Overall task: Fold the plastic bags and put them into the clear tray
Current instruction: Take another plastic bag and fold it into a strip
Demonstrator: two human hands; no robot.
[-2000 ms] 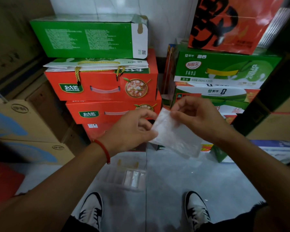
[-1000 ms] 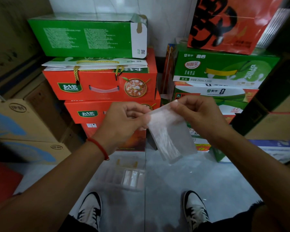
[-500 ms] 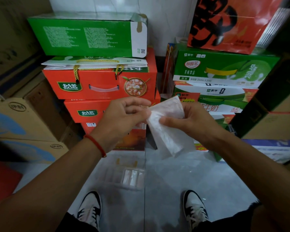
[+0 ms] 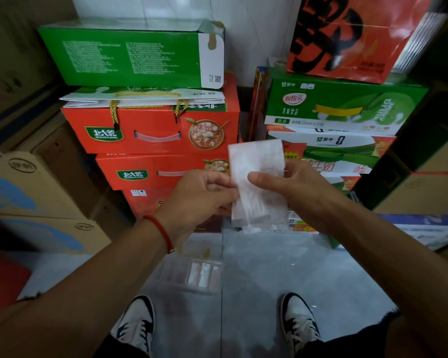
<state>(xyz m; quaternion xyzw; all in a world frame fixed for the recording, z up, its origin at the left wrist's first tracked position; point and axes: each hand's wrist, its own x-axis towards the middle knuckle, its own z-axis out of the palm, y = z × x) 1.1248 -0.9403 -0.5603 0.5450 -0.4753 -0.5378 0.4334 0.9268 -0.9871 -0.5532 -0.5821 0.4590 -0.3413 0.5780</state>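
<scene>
A translucent white plastic bag (image 4: 256, 166), folded into a tall narrow strip, stands upright at chest height between both hands. My left hand (image 4: 199, 197) pinches its left edge near the middle. My right hand (image 4: 300, 192) grips its right side, thumb lying across the front. On the grey floor below, between my shoes, lies the clear tray (image 4: 171, 275) with folded white bags (image 4: 201, 273) in its right compartments.
Stacked red cartons (image 4: 150, 130) and a green carton (image 4: 130, 55) stand ahead on the left, green and white drink cartons (image 4: 342, 109) on the right, brown boxes (image 4: 36, 192) at far left. My shoes (image 4: 137, 324) stand on the grey floor (image 4: 282, 275).
The bag hung wide and slanted between both hands; it has been folded lengthwise into a narrower upright strip, and my right thumb has come across its front.
</scene>
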